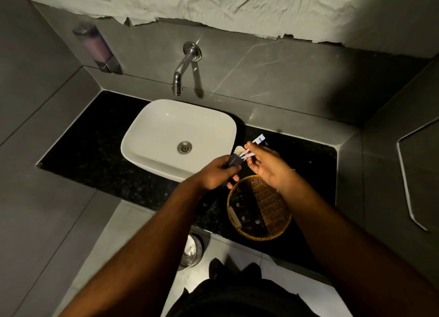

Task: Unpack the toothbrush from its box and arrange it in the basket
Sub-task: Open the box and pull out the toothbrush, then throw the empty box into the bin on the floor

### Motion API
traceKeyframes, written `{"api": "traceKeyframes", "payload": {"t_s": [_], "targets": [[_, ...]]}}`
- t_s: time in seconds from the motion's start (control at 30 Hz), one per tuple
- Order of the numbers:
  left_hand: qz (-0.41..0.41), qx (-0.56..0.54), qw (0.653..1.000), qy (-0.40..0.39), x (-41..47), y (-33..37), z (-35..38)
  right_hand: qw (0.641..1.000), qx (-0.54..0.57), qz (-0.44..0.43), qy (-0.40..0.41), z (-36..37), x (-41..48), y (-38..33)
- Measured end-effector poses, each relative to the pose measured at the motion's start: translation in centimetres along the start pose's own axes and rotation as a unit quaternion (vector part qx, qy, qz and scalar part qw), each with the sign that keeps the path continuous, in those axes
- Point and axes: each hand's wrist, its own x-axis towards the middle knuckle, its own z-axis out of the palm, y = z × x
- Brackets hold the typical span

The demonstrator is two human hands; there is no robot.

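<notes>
My left hand [217, 174] grips a small dark box [233, 160] with its pale flap open, held over the sink's right front rim. A white toothbrush [247, 154] sticks out of the box's open end, and the fingers of my right hand [267, 166] pinch it there. A small white tube with a blue mark [259, 140] shows above my right fingers; I cannot tell whether it is held or lying on the counter. The round wicker basket [273, 202] stands on the black counter just below my right hand and holds several small dark boxes [242, 212].
A white basin [166, 131] sits on the black granite counter [95, 145] under a chrome wall tap [183, 67]. A soap dispenser [98, 48] hangs on the left wall. A metal waste bin [192, 250] stands on the floor below the counter.
</notes>
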Motion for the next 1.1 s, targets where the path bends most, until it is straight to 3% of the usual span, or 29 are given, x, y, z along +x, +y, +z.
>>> {"api": "traceKeyframes", "payload": {"t_s": [0.33,0.53,0.73,0.87,1.0,1.1], "targets": [[-0.034,-0.010,0.998,0.046,0.1,-0.5,-0.2,0.998,0.047,-0.035,0.007,-1.9,0.7,-1.5],[-0.123,-0.250,0.959,0.047,-0.8,-1.2,0.7,0.993,0.077,-0.046,0.077,-2.6,0.6,-1.8],[-0.142,-0.296,0.941,0.080,-1.1,-2.2,0.0,0.992,0.054,-0.047,0.108,-3.3,0.0,-1.5],[-0.111,-0.244,0.946,0.180,-2.3,-4.0,-1.0,0.993,-0.020,-0.050,0.108,-2.5,-0.4,-0.6],[-0.063,-0.222,0.916,0.328,-4.6,-8.0,-2.5,0.984,-0.138,-0.085,0.080,0.2,-0.6,1.5],[-0.066,-0.203,0.907,0.362,-7.0,-11.4,-3.7,0.970,-0.219,-0.100,0.033,3.4,-0.5,4.5]]}}
